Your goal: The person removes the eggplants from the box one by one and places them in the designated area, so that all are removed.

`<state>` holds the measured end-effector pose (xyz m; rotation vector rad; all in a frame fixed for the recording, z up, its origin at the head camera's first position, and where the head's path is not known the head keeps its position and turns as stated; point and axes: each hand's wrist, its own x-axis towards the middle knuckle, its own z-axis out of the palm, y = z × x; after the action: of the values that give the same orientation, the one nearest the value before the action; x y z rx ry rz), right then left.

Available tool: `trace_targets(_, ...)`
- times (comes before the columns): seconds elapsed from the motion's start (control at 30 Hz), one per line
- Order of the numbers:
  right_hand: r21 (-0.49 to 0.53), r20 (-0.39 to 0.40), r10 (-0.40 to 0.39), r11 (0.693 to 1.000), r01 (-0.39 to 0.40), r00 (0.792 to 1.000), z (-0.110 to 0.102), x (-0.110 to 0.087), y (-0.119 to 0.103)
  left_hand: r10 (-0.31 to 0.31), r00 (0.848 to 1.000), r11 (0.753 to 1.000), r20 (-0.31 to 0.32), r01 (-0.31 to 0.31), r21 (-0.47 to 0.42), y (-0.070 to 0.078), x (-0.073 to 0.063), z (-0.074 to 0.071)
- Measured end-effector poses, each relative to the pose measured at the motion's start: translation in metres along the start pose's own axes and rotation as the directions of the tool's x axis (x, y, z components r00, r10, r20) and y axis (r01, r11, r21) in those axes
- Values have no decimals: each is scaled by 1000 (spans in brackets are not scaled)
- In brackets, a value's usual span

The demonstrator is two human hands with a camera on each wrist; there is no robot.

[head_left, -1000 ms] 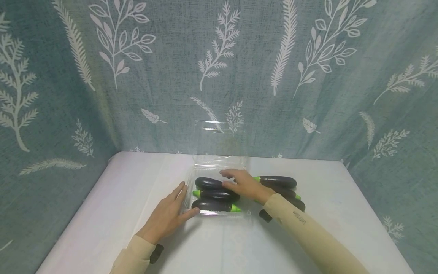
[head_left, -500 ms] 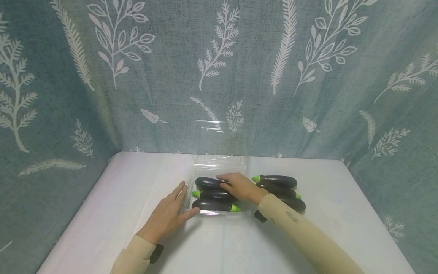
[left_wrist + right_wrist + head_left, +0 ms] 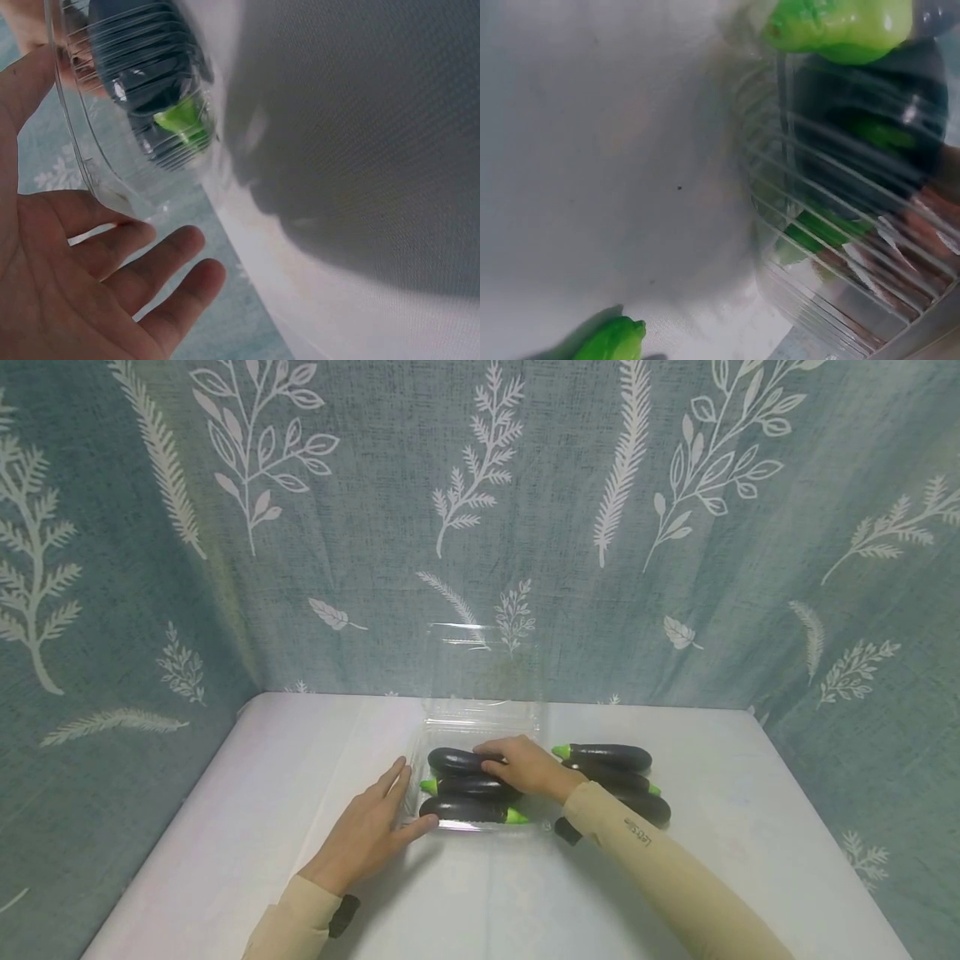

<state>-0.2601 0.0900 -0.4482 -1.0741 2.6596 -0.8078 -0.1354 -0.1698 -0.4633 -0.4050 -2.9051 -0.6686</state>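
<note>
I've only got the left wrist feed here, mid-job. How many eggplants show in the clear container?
Observer: In the head view, three eggplants show in the clear container, lying side by side.
Operator: Is the lid down over them?
Observer: No, the lid is open, raised at the container's far side.
Operator: Any others outside the container?
Observer: Yes, three more eggplants lie on the table, to the right of the container.

The right hand (image 3: 528,767) holds the farthest eggplant (image 3: 452,761) inside the clear plastic clamshell (image 3: 483,828); the left hand (image 3: 365,827) touches its left side. Three other eggplants (image 3: 621,777) lie on the white table (image 3: 738,827), to the right.
</note>
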Motion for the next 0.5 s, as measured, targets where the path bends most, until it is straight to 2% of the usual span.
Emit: trace_targets(0.5, 26, -52, -3, 1000, 4, 999, -1, 1, 3, -1, 1000, 1000, -1, 1, 4, 1, 1, 0)
